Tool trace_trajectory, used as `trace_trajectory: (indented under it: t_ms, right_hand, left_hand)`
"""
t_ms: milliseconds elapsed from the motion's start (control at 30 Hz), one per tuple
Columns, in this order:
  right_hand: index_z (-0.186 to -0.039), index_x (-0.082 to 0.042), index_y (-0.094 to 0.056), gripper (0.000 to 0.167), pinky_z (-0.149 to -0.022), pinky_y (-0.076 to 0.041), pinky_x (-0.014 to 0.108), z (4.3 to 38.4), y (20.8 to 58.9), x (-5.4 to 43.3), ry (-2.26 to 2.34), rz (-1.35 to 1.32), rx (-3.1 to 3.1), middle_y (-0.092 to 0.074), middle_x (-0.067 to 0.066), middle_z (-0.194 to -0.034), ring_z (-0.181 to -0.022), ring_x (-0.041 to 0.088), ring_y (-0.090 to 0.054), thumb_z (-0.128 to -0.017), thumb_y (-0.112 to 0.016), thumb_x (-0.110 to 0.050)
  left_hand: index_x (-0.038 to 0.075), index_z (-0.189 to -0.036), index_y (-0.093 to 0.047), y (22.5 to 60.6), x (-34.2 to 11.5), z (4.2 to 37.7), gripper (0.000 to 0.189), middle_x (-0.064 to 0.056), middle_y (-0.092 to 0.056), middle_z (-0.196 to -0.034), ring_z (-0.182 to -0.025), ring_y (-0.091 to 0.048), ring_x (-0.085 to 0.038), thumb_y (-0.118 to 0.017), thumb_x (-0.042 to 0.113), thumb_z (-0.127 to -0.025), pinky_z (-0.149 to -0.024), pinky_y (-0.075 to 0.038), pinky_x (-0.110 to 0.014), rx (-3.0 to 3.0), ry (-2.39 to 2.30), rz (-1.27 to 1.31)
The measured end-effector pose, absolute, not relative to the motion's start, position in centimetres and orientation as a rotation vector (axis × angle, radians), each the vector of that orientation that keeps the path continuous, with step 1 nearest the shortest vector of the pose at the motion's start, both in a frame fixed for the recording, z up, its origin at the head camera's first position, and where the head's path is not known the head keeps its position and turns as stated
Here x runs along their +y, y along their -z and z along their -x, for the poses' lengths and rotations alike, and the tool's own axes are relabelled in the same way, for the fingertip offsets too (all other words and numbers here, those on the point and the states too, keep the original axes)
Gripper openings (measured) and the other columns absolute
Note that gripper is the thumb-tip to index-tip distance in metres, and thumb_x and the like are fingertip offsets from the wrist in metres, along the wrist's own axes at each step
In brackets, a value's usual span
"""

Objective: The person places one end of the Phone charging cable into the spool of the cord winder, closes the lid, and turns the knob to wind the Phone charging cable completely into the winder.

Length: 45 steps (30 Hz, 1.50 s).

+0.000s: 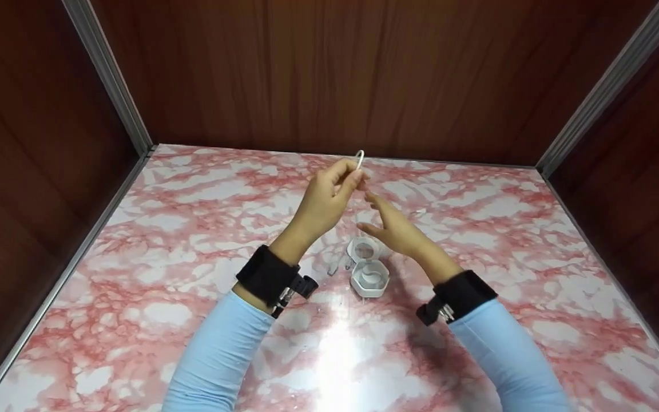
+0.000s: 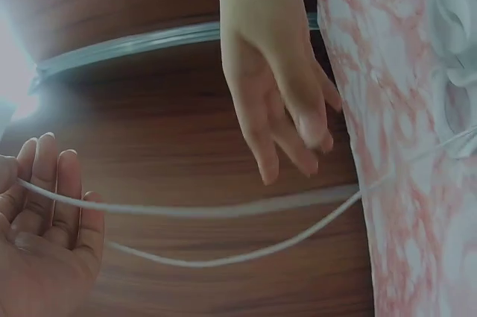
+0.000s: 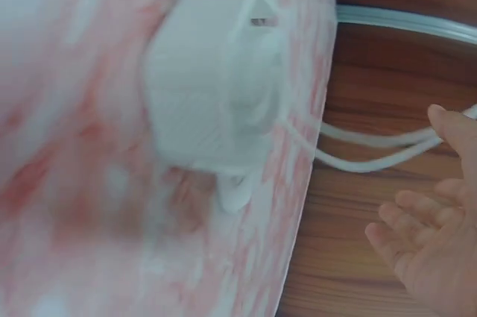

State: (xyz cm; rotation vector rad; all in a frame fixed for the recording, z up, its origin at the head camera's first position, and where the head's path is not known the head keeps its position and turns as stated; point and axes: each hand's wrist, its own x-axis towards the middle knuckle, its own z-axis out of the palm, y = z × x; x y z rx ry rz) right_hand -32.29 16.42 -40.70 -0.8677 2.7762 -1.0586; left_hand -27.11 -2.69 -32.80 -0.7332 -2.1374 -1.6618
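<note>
My left hand (image 1: 325, 199) is raised over the far part of the table and pinches a white cable (image 1: 360, 159), whose bend stands up above the fingertips. In the left wrist view, two strands run from this hand towards the table. My right hand (image 1: 399, 230) hovers to the right, fingers extended and apart, holding nothing. In the right wrist view its thumb overlaps the cable. Below both hands sits a white hexagonal case (image 1: 370, 290) with a round inner part. Its lid (image 1: 354, 249), with a round window, lies open on the far side.
A small pale plug (image 1: 333, 268) lies left of the case on the red-and-white marbled table (image 1: 203, 229). Near the right hand is a small white piece (image 1: 421, 212). Dark wood panels (image 1: 318, 74) with metal edge strips enclose the back and both sides.
</note>
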Motion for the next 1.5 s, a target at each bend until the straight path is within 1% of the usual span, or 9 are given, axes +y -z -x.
trace_trajectory:
  t_ms: [200, 400, 533, 700, 800, 900, 1067, 1300, 1500]
  right_hand:
    - [-0.146, -0.003, -0.038, 0.056, -0.112, -0.033, 0.05, 33.6, 41.1, 15.5, 1.178, 0.939, 2.734, -0.043, 0.021, -0.147, -0.134, 0.039, -0.042, -0.095, -0.06, -0.012]
    - [-0.138, 0.002, -0.047, 0.041, -0.104, -0.043, 0.049, 33.4, 41.8, 15.8, 1.229, 0.896, 2.726, -0.052, 0.024, -0.137, -0.124, 0.037, -0.053, -0.098, -0.054, -0.01]
    - [-0.134, 0.001, -0.052, 0.037, -0.099, -0.048, 0.046, 33.1, 41.3, 16.1, 1.276, 0.869, 2.776, -0.059, 0.021, -0.129, -0.117, 0.033, -0.059, -0.099, -0.052, -0.011]
    - [-0.114, 0.004, -0.063, 0.023, -0.081, -0.056, 0.039, 32.9, 39.7, 17.3, 1.411, 0.827, 2.745, -0.069, 0.016, -0.099, -0.089, 0.021, -0.067, -0.097, -0.057, -0.011]
    - [-0.103, 0.006, -0.065, 0.019, -0.067, -0.056, 0.029, 32.9, 38.7, 18.4, 1.537, 0.784, 2.643, -0.065, 0.008, -0.079, -0.069, 0.012, -0.062, -0.096, -0.06, -0.011]
    - [-0.098, 0.005, -0.065, 0.018, -0.059, -0.051, 0.022, 32.9, 37.9, 19.4, 1.607, 0.754, 2.592, -0.058, 0.001, -0.07, -0.061, 0.008, -0.056, -0.095, -0.061, -0.012]
    - [-0.093, 0.006, -0.065, 0.017, -0.056, -0.047, 0.02, 32.8, 37.2, 20.3, 1.671, 0.714, 2.56, -0.052, 0.0, -0.066, -0.059, 0.008, -0.05, -0.096, -0.059, -0.01]
    - [-0.097, 0.011, -0.063, 0.021, -0.054, -0.043, 0.018, 31.2, 35.3, 21.1, 1.639, 0.702, 2.615, -0.052, -0.004, -0.066, -0.058, 0.007, -0.048, -0.098, -0.056, -0.008]
    - [-0.099, 0.01, -0.066, 0.023, -0.054, -0.042, 0.017, 30.9, 34.8, 22.0, 1.589, 0.665, 2.699, -0.051, -0.011, -0.066, -0.056, 0.003, -0.046, -0.098, -0.056, -0.011]
  left_hand:
    - [0.001, -0.1, -0.063, 32.1, -2.1, 26.1, 0.023, -0.009, -0.067, -0.091, -0.09, -0.064, -0.014, -0.049, 0.019, -0.102, -0.088, -0.052, -0.028, -2.146, 1.648, 0.809]
    - [0.004, -0.1, -0.064, 32.3, -2.4, 26.1, 0.021, -0.008, -0.067, -0.09, -0.089, -0.063, -0.011, -0.049, 0.019, -0.102, -0.085, -0.051, -0.029, -2.133, 1.654, 0.799]
    - [0.002, -0.102, -0.064, 32.3, -3.1, 26.5, 0.021, -0.013, -0.067, -0.091, -0.092, -0.064, -0.018, -0.05, 0.018, -0.102, -0.088, -0.051, -0.031, -2.104, 1.7, 0.739]
    - [0.001, -0.101, -0.063, 32.3, -4.1, 27.2, 0.021, -0.017, -0.066, -0.089, -0.088, -0.064, -0.025, -0.049, 0.016, -0.102, -0.083, -0.052, -0.035, -1.997, 1.802, 0.601]
    - [-0.003, -0.101, -0.063, 32.2, -4.9, 27.6, 0.021, -0.018, -0.065, -0.085, -0.082, -0.063, -0.025, -0.048, 0.013, -0.102, -0.08, -0.052, -0.039, -1.891, 1.88, 0.497]
    - [-0.006, -0.102, -0.061, 32.2, -5.7, 27.9, 0.022, -0.018, -0.064, -0.081, -0.078, -0.063, -0.024, -0.047, 0.011, -0.102, -0.08, -0.053, -0.04, -1.781, 1.972, 0.413]
    - [-0.005, -0.106, -0.059, 32.0, -7.0, 28.3, 0.019, -0.006, -0.063, -0.077, -0.074, -0.063, -0.015, -0.046, 0.008, -0.101, -0.078, -0.054, -0.029, -1.56, 2.175, 0.244]
    - [-0.008, -0.127, -0.051, 32.1, -8.9, 28.8, 0.03, 0.0, -0.063, -0.077, -0.074, -0.063, -0.012, -0.046, 0.005, -0.101, -0.075, -0.049, -0.025, -1.143, 2.445, 0.037]
    - [0.002, -0.117, -0.054, 32.4, -9.8, 29.2, 0.018, -0.001, -0.064, -0.079, -0.078, -0.064, -0.014, -0.046, 0.007, -0.102, -0.082, -0.051, -0.026, -0.984, 2.47, -0.068]
